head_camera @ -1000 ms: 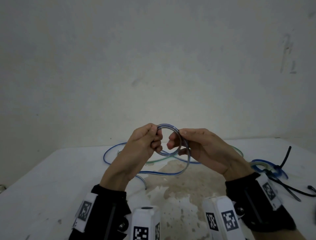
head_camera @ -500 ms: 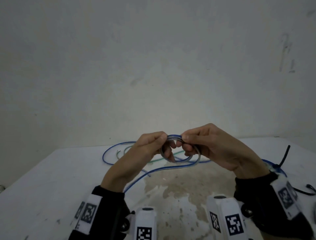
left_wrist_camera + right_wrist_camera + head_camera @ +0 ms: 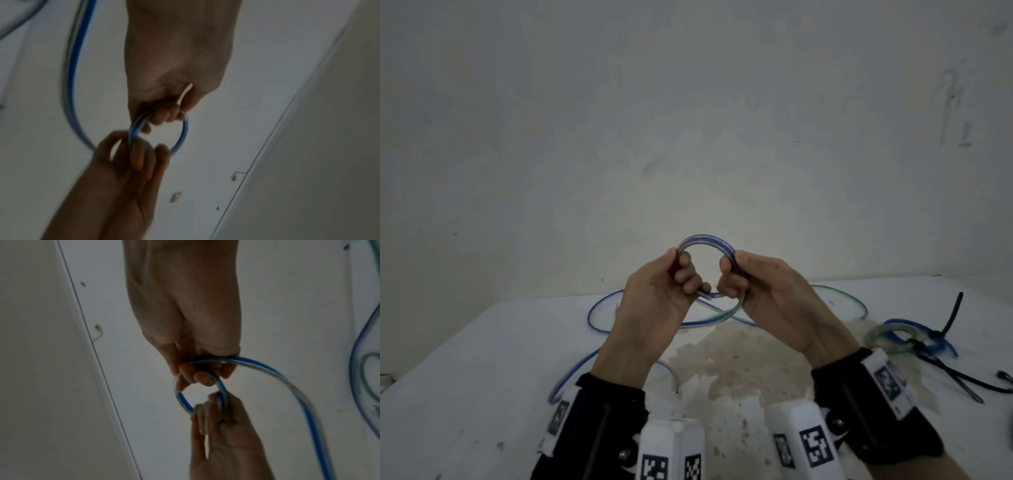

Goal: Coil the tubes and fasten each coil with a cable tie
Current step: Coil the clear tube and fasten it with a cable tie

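A clear tube with a blue stripe is wound into a small coil point(image 3: 705, 239), held upright in the air above the white table point(image 3: 465, 359). My left hand point(image 3: 681, 275) grips the coil's left side with curled fingers. My right hand point(image 3: 732, 274) pinches its right side. The left wrist view shows the coil point(image 3: 185, 129) below my left fingers point(image 3: 162, 116), with the right hand point(image 3: 131, 162) gripping it from below. The right wrist view shows the same ring point(image 3: 183, 400). The tube's loose tail point(image 3: 599, 317) runs from the coil down onto the table in wide loops.
A finished blue and green coil point(image 3: 893, 337) lies at the right, bound with a black cable tie point(image 3: 953, 311). More black ties point(image 3: 962, 382) lie beside it. A loose green tube point(image 3: 840, 291) curves behind my right hand. A brown stain point(image 3: 739, 356) marks the table's middle.
Both hands have risen and moved slightly apart. The coil, squeezed flat between the fingertips half a second ago, now stands as an open round ring.
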A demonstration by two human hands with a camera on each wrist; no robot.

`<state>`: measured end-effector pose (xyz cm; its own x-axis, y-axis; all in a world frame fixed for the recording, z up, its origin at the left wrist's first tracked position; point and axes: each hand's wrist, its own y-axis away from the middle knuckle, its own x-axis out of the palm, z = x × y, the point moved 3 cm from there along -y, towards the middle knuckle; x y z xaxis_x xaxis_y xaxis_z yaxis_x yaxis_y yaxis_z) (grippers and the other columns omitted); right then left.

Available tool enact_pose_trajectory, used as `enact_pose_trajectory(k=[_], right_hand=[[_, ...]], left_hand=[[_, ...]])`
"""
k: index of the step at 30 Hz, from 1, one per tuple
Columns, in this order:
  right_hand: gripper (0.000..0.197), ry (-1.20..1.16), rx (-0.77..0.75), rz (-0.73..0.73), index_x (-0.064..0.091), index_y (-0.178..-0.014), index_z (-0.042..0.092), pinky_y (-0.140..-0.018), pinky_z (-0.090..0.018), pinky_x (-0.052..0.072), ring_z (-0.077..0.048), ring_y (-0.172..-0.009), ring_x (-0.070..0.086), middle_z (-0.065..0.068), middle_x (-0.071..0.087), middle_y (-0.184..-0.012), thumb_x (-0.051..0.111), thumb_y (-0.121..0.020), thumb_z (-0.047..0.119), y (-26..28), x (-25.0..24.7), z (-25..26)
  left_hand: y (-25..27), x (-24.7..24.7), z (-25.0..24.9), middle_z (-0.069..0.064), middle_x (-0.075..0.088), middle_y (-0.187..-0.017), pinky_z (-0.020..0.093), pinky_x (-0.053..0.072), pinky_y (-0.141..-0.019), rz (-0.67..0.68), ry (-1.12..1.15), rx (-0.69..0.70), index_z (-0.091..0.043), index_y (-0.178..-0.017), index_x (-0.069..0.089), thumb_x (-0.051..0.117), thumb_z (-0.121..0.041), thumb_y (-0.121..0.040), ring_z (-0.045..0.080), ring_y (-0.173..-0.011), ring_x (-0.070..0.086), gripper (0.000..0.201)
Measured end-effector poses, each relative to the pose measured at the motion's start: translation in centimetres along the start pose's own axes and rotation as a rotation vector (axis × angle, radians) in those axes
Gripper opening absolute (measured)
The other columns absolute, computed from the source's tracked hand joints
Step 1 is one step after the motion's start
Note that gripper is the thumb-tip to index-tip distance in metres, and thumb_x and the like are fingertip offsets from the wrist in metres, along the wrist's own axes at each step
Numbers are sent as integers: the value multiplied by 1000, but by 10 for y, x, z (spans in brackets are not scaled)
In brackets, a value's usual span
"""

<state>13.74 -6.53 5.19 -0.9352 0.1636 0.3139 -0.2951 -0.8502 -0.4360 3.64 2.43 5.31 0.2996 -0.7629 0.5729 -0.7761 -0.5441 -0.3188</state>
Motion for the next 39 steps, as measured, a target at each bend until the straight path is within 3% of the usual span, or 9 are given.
enact_pose_trajectory(k=[5, 10, 15, 19, 23, 27, 31, 34, 39], right_hand=[[20, 89, 156, 27, 67, -67, 4, -54, -21, 37, -9, -53, 39, -6, 60, -71, 52, -79, 10, 9, -8, 13], [21, 381, 204, 47, 64, -79, -5, -52, -17, 36, -5, -50, 38, 6, 56, -51, 48, -89, 5, 14, -1, 16], [33, 344, 131, -56, 67, -75, 5, -63, -24, 46, -12, -62, 50, -4, 57, -66, 47, -87, 28, 6, -3, 4], [34, 168, 69, -52, 63, -83, 9, -81, -29, 42, -16, -81, 60, -4, 66, -79, 34, -95, 23, 2, -2, -14], [22, 147, -70, 39, 60, -97, 5, -79, -20, 46, -13, -95, 60, -4, 67, -94, 43, -93, 19, 0, 6, -21], [15, 316, -236, -56, 61, -97, 1, -75, -23, 48, -16, -85, 60, -4, 68, -87, 56, -88, 12, 1, 7, -20], [13, 331, -319, -221, 63, -86, -1, -60, -25, 49, -17, -62, 56, -6, 68, -74, 53, -89, 7, 3, 5, -16], [15, 495, -417, -363, 63, -81, -2, -54, -26, 47, -19, -53, 52, -6, 66, -67, 51, -90, -3, 5, 1, -9], [20, 369, -337, -384, 69, -86, 8, -55, -21, 40, -12, -61, 49, -2, 66, -68, 51, -90, 1, 5, 0, -4]], left_hand=[[8, 1, -7, 6, 43, -51, 35, 55, -65, 211, -367, -105, -8, -57, 59, 42, -27, -85, 19, -45, 44, 38], [9, 0, -1, -1, 33, -54, 24, 43, -55, 236, -622, -102, -3, -71, 57, 38, -23, -95, 11, -48, 29, 37], [1, -3, 0, -1, 23, -58, 19, 32, -47, 73, -406, 17, -7, -67, 46, 33, -17, -99, 9, -47, 24, 36], [-9, -12, -5, -6, 30, -49, 18, 34, -43, -106, -89, 118, -10, -68, 43, 30, -18, -100, 6, -40, 28, 36], [-11, -16, -8, -5, 30, -48, 18, 36, -43, -173, 103, 124, -11, -68, 42, 28, -21, -101, 7, -40, 28, 37], [-11, -14, -4, -5, 30, -48, 18, 36, -43, -179, 184, 108, -12, -68, 41, 27, -23, -102, 7, -40, 29, 38], [-7, -4, 3, -5, 31, -51, 19, 38, -46, -164, 120, 140, -11, -70, 43, 27, -21, -102, 7, -42, 30, 37], [-4, 5, 8, -5, 32, -53, 22, 36, -55, -117, 77, 170, -12, -70, 43, 27, -20, -101, 8, -47, 31, 36], [-1, 9, 12, -3, 34, -55, 26, 36, -63, -81, 143, 143, -11, -69, 42, 28, -19, -100, 10, -49, 33, 35]])
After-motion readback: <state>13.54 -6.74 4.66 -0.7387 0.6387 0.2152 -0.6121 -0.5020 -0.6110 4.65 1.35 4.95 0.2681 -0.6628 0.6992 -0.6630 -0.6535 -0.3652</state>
